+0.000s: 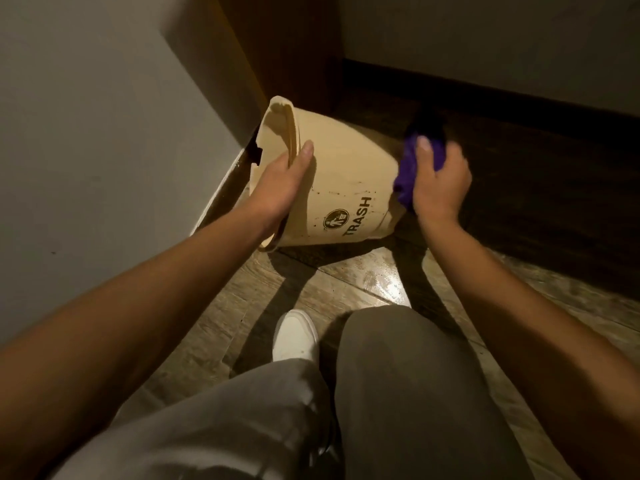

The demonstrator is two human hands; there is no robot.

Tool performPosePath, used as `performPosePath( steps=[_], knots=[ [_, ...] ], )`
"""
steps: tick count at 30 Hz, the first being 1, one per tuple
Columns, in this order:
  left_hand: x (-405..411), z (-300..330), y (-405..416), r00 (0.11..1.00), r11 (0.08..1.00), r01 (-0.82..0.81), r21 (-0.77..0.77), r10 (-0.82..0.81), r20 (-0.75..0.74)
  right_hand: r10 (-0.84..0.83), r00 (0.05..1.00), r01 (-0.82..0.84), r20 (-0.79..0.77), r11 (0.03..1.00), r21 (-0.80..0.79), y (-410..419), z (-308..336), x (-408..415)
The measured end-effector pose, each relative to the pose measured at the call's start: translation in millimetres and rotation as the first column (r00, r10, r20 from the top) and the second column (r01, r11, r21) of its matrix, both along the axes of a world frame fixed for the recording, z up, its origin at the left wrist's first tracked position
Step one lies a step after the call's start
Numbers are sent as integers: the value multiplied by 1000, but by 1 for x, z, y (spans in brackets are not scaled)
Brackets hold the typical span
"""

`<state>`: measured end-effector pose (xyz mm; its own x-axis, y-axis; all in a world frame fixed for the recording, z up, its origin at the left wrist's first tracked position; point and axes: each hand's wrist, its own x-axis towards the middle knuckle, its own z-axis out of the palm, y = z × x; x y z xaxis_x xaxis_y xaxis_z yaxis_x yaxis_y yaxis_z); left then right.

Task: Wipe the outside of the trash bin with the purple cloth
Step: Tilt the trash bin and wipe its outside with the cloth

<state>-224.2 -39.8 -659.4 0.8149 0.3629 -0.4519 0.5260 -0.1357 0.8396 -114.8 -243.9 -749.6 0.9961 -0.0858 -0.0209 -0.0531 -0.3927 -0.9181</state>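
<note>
Dim warm light, glare on the floor (pixel 377 278), right hand (pixel 440 178) motion-blurred, wide-angle edge distortion.

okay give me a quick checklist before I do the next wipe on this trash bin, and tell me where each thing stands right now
1. Bin held steady: ok, left hand grips the rim of the trash bin.
2. Bin tilted to expose its side: ok, tipped over on the wooden floor.
3. Cloth in hand: ok, right hand holds the purple cloth.
4. Cloth against the bin: ok, pressed at the base end.
5. Printed side clean: not ok, dark specks show around the TRASH label.
6. Far side clean: cannot tell, hidden.
</note>
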Motion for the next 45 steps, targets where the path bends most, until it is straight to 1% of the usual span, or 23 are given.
performPosePath(
  steps=[3, 5, 7, 10, 12, 14, 17, 19, 21, 23, 25, 27, 28, 30, 31, 32, 33, 35, 36, 39, 41, 43, 45],
  knots=[
    [9, -5, -8, 998, 996, -32, -80, 36, 51, 243, 936, -250, 256, 968, -8, 45, 41, -14],
    [15, -3, -13, 992, 994, -46, -104, 57, 109, 351, 877, -346, 327, 935, -75, 78, 55, -31],
    [12, -4, -15, 987, 987, -92, -128, 108, 118, 380, 880, -356, 284, 925, -136, 100, 56, -48],
    [2, -7, -10, 980, 974, -164, -158, 179, 82, 389, 881, -286, 271, 892, -350, 100, 29, -59],
    [-2, -10, -3, 976, 973, -195, -128, 205, 68, 412, 870, -262, 270, 851, -455, 87, 3, -59],
    [-4, -14, 1, 970, 967, -235, -102, 239, 34, 382, 901, -249, 205, 843, -476, 70, -22, -55],
    [-2, -18, 3, 962, 957, -273, -93, 275, 3, 198, 980, -171, 37, 915, -364, 42, -50, -36],
    [-2, -18, 3, 961, 956, -275, -104, 277, -1, 73, 993, -101, -96, 941, -323, 25, -65, -22],
    [-4, -18, 6, 956, 946, -293, -138, 294, -12, 19, 972, -108, -235, 922, -371, 8, -75, -10],
    [-6, -14, 12, 944, 930, -328, -168, 329, -20, -2, 961, -124, -275, 889, -441, -11, -75, -4],
    [-3, -10, 19, 940, 924, -336, -184, 341, -7, 3, 986, -74, -167, 903, -424, -22, -60, -2],
    [0, -8, 21, 953, 931, -295, -214, 303, 5, 35, 999, -38, -14, 955, -293, -16, -33, -4],
    [-1, -6, 19, 960, 933, -271, -238, 280, 6, 78, 994, -61, 70, 973, -221, -5, -16, -7],
    [0, -5, 10, 965, 928, -249, -277, 262, 10, 211, 951, -187, 224, 974, -125, 26, 14, -21],
    [1, -6, 6, 965, 926, -245, -287, 262, 22, 291, 921, -271, 259, 956, -110, 44, 24, -32],
    [2, -6, 3, 963, 927, -244, -286, 266, 37, 371, 887, -348, 274, 928, -131, 63, 30, -45],
    [2, -4, 2, 962, 931, -246, -269, 269, 50, 441, 855, -398, 274, 895, -199, 80, 32, -59],
    [-1, -1, 5, 962, 942, -250, -226, 268, 56, 511, 832, -415, 215, 832, -368, 100, 23, -76],
    [-4, -1, 9, 960, 940, -259, -222, 275, 43, 503, 845, -399, 182, 819, -413, 100, 15, -77],
    [-13, -7, 20, 955, 928, -291, -230, 297, -12, 370, 919, -292, 133, 869, -399, 80, -10, -58],
    [-15, -9, 23, 954, 925, -295, -239, 298, -24, 291, 953, -228, 87, 874, -428, 62, -27, -39],
    [-16, -8, 24, 952, 922, -302, -241, 306, -21, 241, 970, -225, -29, 843, -488, 42, -40, -17],
    [-16, -4, 22, 959, 934, -279, -221, 281, -23, 161, 965, -250, -206, 803, -542, 20, -48, 9]
  ],
)
